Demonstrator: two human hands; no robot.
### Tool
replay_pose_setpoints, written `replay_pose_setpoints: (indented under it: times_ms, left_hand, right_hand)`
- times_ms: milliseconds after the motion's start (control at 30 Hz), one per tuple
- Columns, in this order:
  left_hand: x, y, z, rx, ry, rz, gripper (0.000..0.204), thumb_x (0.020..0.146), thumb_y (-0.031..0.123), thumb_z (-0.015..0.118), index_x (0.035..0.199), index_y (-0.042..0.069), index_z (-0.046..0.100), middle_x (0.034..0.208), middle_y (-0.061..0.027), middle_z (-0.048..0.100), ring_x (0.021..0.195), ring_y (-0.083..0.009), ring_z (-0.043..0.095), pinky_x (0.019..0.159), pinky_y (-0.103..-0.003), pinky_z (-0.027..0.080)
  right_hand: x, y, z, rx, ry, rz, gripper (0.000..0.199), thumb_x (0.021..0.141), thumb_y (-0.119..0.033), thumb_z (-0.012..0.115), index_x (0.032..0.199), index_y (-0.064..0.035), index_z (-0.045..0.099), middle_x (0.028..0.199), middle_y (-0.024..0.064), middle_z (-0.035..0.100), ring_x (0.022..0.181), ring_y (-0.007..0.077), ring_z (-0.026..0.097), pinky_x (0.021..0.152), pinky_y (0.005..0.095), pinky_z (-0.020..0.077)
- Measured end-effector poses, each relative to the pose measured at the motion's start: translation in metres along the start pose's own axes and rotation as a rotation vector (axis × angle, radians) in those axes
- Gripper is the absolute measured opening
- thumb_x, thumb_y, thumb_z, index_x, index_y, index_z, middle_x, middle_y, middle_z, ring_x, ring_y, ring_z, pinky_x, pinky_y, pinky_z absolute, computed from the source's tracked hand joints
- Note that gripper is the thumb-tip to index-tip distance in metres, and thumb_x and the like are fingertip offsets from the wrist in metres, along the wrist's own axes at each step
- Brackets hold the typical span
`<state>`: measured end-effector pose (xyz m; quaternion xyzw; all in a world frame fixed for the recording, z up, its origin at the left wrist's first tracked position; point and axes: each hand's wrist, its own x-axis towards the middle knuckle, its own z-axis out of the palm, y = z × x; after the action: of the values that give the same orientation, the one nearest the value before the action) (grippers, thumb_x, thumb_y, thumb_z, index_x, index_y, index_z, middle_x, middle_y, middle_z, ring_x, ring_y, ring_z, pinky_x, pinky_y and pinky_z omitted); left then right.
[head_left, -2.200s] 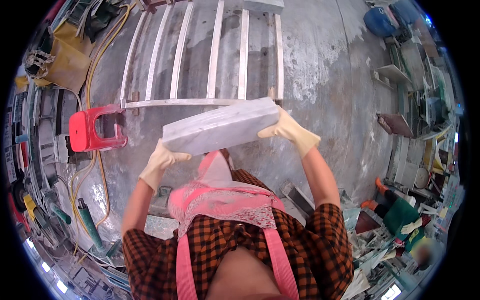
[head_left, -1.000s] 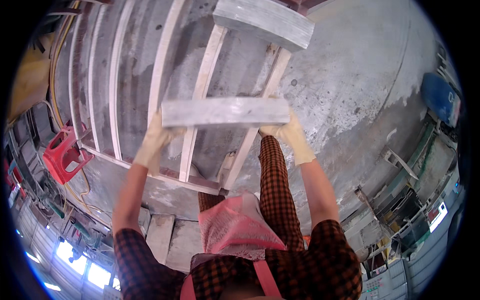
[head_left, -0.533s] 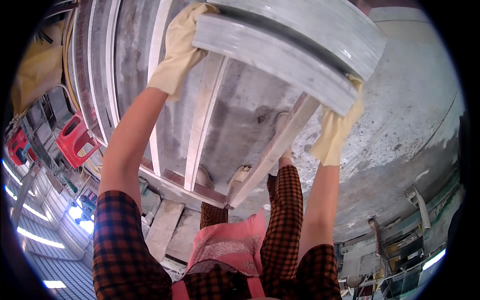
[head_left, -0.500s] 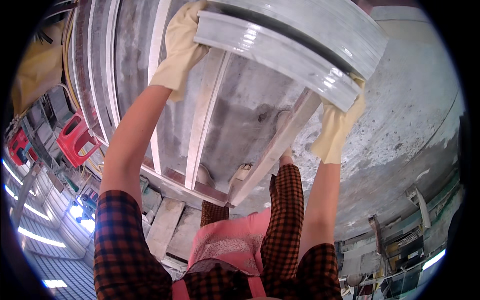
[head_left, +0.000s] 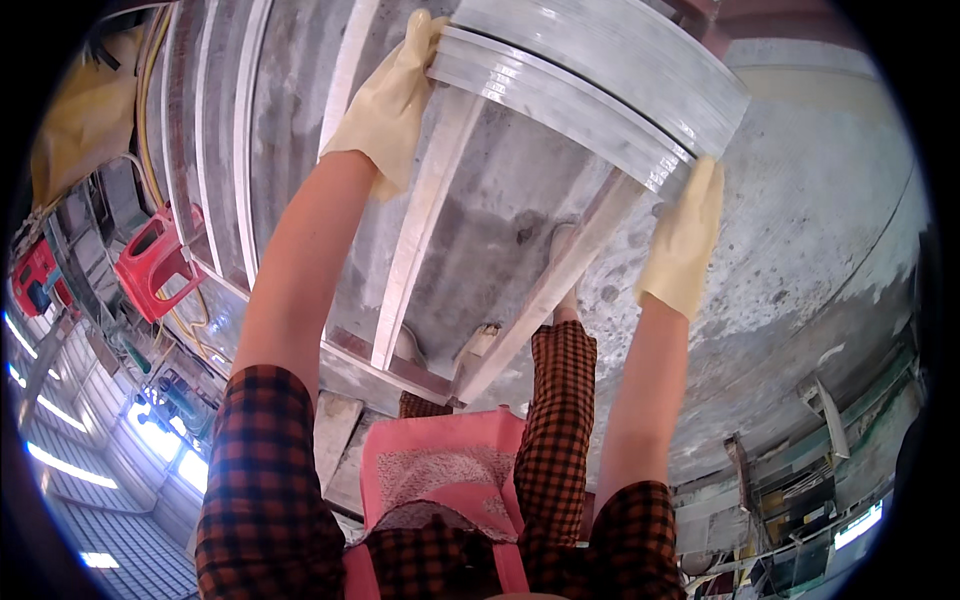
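A glossy grey-white ridged moulding strip (head_left: 560,105) lies across pale rack bars, close against a row of similar strips (head_left: 610,50). A thin dark gap runs between it and the nearest one. My left hand (head_left: 398,95), in a cream rubber glove, grips the strip's left end. At the opposite end, my right hand (head_left: 685,235), gloved alike, presses its fingers along the strip's edge. The undersides of both hands' grips are hidden.
Long pale rack bars (head_left: 430,230) run toward me, joined by a crosspiece (head_left: 390,368) near my feet. A red plastic stool (head_left: 155,265) stands left, beside a yellow hose (head_left: 143,110). Stained concrete floor (head_left: 790,260) spreads to the right.
The strip has moved away from me and settled flat against the row, and the wide dark gap has narrowed to a line. Both hands moved with its ends.
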<state>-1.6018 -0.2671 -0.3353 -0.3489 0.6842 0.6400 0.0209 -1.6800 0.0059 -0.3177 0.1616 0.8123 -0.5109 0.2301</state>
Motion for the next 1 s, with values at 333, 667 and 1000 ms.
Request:
replay_pose_setpoints:
  times_ms: [333, 667, 1000]
  left_hand:
    - [0.005, 0.016, 0.019, 0.262, -0.001, -0.14, 0.064, 0.11, 0.044, 0.044, 0.158, 0.002, 0.039, 0.158, -0.0102, 0.049, 0.149, -0.0249, 0.042, 0.124, -0.036, 0.027]
    - [0.003, 0.005, 0.006, 0.27, 0.014, -0.116, 0.061, 0.111, 0.045, 0.045, 0.154, 0.002, 0.046, 0.148, -0.0122, 0.059, 0.138, -0.0255, 0.054, 0.116, -0.034, 0.039]
    - [0.021, -0.023, 0.0, 0.867, 0.033, -0.032, 0.057, 0.112, 0.043, 0.043, 0.155, 0.007, 0.044, 0.137, -0.0149, 0.066, 0.13, -0.0261, 0.061, 0.112, -0.033, 0.041]
  right_hand:
    - [0.037, 0.028, -0.03, -0.639, -0.106, -0.376, 0.044, 0.104, -0.02, 0.057, 0.14, 0.0045, 0.05, 0.146, 0.02, 0.057, 0.133, 0.032, 0.056, 0.108, 0.0384, 0.0436]
    - [0.049, 0.054, -0.036, -0.512, -0.083, -0.532, 0.045, 0.095, -0.008, 0.069, 0.124, 0.0016, 0.036, 0.143, 0.0263, 0.059, 0.127, 0.0471, 0.058, 0.098, 0.0425, 0.052]
    - [0.036, 0.011, -0.018, 0.009, -0.098, 0.076, 0.059, 0.109, -0.043, 0.044, 0.145, 0.0043, 0.045, 0.139, 0.0234, 0.061, 0.129, 0.0309, 0.058, 0.11, 0.0403, 0.0413]
